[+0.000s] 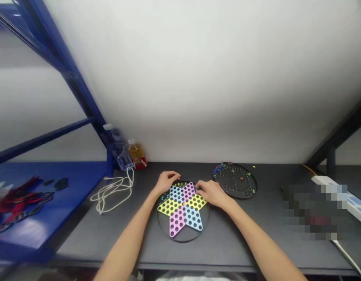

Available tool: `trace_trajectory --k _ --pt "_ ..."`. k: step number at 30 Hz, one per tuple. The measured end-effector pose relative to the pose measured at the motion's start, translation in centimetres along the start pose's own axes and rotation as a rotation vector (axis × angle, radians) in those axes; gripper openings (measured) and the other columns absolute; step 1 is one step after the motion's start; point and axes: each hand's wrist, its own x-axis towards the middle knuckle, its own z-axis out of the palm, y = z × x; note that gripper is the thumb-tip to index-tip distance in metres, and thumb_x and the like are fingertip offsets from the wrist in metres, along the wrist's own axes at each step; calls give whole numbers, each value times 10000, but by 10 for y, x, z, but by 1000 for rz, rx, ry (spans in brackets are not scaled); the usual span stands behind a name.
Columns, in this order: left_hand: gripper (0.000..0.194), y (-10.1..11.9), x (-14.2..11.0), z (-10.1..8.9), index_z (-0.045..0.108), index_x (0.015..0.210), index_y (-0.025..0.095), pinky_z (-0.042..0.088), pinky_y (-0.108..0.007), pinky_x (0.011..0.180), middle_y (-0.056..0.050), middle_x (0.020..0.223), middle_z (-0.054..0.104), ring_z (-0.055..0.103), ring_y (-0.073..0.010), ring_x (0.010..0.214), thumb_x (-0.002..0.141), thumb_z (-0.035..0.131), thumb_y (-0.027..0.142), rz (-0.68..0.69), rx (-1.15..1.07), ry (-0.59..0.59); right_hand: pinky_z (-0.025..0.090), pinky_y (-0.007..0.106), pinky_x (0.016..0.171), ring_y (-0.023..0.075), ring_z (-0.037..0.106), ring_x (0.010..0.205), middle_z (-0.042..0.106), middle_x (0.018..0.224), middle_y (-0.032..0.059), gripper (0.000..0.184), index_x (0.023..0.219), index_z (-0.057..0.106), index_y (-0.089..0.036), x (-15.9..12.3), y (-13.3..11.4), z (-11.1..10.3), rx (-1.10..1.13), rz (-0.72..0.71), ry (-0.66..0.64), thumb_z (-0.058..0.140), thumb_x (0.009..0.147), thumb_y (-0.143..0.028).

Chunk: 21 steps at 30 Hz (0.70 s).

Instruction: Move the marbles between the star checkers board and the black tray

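A star-shaped board (184, 207) with pink, yellow and blue points and many round holes lies in front of me. Around it runs a thin black circular rim (183, 241), and small colored pieces show inside its far part. My left hand (167, 182) is at the far left of the rim, its fingers bent together by the blue point. On the far right, my right hand (212, 192) curls its fingers between the pink and yellow points. Both sets of fingertips are partly hidden, so I cannot make out what they hold.
A round black tray (237, 181) with scattered small pieces lies behind to the right. At left are a white cable (117, 189), a clear bottle (118, 146) and an amber bottle (137, 154). A white power strip (358, 208) lies far right. Blue posts (77, 86) rise at left.
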Motion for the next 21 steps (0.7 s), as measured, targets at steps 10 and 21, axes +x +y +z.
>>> trace_trajectory --k 10,21 --pt "317 2 -1 -1 750 867 175 506 -291 765 -55 809 744 681 -205 790 814 573 433 -15 4 5 113 194 344 58 133 389 308 511 -91 287 850 575 -193 2 18 -3 1481 295 87 586 800 -475" --pt "313 1 -1 0 747 851 174 505 -285 764 -52 811 744 681 -202 793 818 573 432 -13 9 14 377 241 589 147 552 599 615 612 5 310 709 650 -208 4 8 6 244 10 166 570 845 -475"
